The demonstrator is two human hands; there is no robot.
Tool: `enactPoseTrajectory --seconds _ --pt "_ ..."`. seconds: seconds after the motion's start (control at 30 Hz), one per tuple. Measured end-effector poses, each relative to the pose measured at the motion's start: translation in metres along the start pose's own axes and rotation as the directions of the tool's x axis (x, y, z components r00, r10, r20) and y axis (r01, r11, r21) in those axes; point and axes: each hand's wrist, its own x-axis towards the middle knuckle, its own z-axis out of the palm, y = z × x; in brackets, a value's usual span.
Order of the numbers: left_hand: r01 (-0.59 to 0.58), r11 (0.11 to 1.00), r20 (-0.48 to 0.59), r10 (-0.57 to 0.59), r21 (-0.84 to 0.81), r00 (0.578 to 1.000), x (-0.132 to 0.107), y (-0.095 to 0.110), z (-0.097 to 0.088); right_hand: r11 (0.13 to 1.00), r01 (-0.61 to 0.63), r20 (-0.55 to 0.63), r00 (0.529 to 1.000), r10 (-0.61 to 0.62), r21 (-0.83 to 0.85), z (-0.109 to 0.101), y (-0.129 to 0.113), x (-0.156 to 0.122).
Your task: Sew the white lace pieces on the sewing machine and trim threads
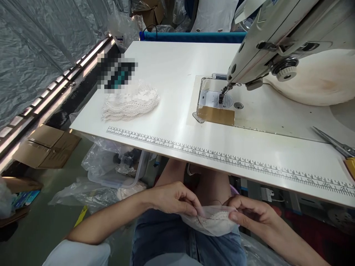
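Over my lap, a piece of sheer white fabric with lace trim (215, 223) is stretched between my two hands. My left hand (180, 199) is closed on its left end, thumb and fingers pinching the cloth. At the other end, my right hand (246, 212) grips the edge between thumb and fingers. The fabric sags a little in the middle, below the table's front edge. A stack of white lace pieces (130, 101) lies on the left part of the white sewing table (172, 111).
A sewing machine (257, 62) stands at the right, its presser foot over the needle plate. Scissors (332, 142) lie at the table's right edge. A printed ruler (216, 155) runs along the front. Below left are a plastic bin (119, 177) and a cardboard box (47, 146).
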Motion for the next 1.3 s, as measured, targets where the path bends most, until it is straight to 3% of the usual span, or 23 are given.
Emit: enactPoseTrajectory --seconds 0.1,0.43,0.9,1.1,1.3 --pt "-0.034 0.999 -0.01 0.034 0.019 0.999 0.001 0.0 0.001 0.999 0.019 0.026 0.999 -0.018 -0.037 0.003 -0.002 0.0" --pt "0.044 0.999 -0.19 -0.038 0.026 0.981 0.016 0.004 0.019 0.997 0.032 0.019 0.999 -0.03 -0.075 0.008 -0.007 0.004" --pt "0.083 0.991 -0.118 -0.095 -0.105 0.988 0.008 -0.005 0.012 0.996 0.072 0.091 0.994 -0.066 -0.058 0.015 -0.015 0.005" --pt "0.024 0.989 -0.124 -0.042 -0.145 0.991 -0.004 -0.001 0.006 0.996 0.051 0.071 0.996 -0.046 -0.072 0.02 -0.018 0.009" --pt "-0.066 0.982 -0.119 0.045 -0.179 0.992 -0.023 0.011 -0.003 0.992 0.103 0.145 0.985 -0.091 -0.073 0.028 -0.043 0.016"
